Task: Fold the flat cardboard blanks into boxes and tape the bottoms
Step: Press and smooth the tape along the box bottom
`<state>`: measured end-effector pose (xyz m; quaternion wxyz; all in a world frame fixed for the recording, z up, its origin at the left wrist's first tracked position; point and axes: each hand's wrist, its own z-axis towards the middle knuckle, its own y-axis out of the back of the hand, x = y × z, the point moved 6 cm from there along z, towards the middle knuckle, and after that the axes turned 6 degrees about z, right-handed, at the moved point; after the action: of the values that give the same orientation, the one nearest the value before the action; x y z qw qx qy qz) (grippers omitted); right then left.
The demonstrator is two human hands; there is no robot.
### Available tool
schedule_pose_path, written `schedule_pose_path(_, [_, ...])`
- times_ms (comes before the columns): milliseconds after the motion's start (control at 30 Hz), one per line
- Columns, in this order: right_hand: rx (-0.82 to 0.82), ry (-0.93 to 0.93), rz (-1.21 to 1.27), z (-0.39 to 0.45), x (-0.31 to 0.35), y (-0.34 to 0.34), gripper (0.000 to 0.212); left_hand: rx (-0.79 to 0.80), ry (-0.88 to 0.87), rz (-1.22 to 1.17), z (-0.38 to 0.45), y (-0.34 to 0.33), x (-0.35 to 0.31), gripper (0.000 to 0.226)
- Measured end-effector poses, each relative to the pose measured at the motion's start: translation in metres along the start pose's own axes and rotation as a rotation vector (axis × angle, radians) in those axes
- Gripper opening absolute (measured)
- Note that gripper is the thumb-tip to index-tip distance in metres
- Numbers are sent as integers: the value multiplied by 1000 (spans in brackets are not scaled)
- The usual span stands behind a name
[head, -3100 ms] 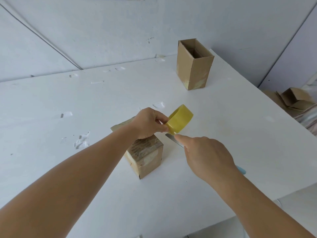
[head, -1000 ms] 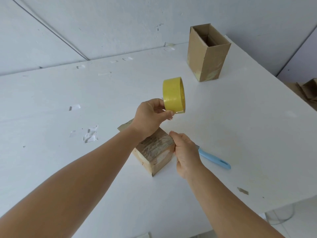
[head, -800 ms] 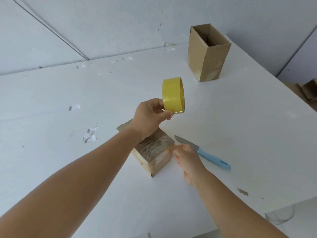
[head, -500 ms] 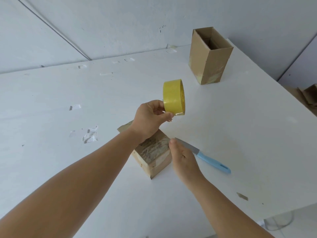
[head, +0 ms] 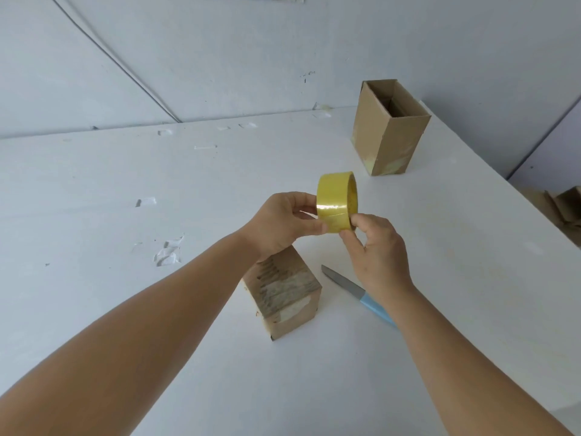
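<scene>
Fingers (head: 303, 200) of the left hand (head: 281, 225) are curled around the yellow tape roll (head: 336, 201) and grip it from the left side, with the thumb at its lower edge. On the right side of the roll, the right hand (head: 377, 247) pinches the lower rim between thumb and forefinger. Both hands hold the roll in the air above the counter (head: 94, 215).

Below the roll, a small cardboard box (head: 283, 297) stands on the counter with its taped bottom turned up; shiny tape covers this face and goes down over one side. The left wrist hides the far corner of it. Just right of this box lies a knife (head: 355, 292) with a blue handle, and the right forearm covers the end of the handle. Far behind the roll, near the wall, a taller open box (head: 390, 133) stands upright with its opening up and tape at its lower edges. At the right edge, beyond the counter, some more cardboard (head: 562, 206) is partly visible.
</scene>
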<state>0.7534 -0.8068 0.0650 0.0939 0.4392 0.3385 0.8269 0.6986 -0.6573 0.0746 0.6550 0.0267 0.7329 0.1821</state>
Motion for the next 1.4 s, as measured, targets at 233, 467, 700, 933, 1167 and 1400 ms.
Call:
schedule_pose_path(233, [-6, 46, 3, 0, 10, 14, 8, -91, -21, 155, 1, -2, -16, 26])
schedule_pose_path(467, [17, 73, 35, -4, 13, 21, 10, -285, 64, 377, 1, 1, -12, 26])
schedule_pose_path(700, [94, 23, -36, -9, -16, 13, 15, -325, 69, 755, -32, -5, -9, 37])
schedule_pose_path(933, [341, -56, -633, -21, -81, -2, 19, -243, -49, 806, -92, -21, 19, 50])
schedule_pose_path(1167, [389, -89, -505, -31, -80, -10, 25, -178, -133, 787, -105, -26, 30, 77])
schedule_pose_path(1400, [572, 131, 330, -63, 22, -50, 71, -576, 9, 642, -131, -18, 58, 76])
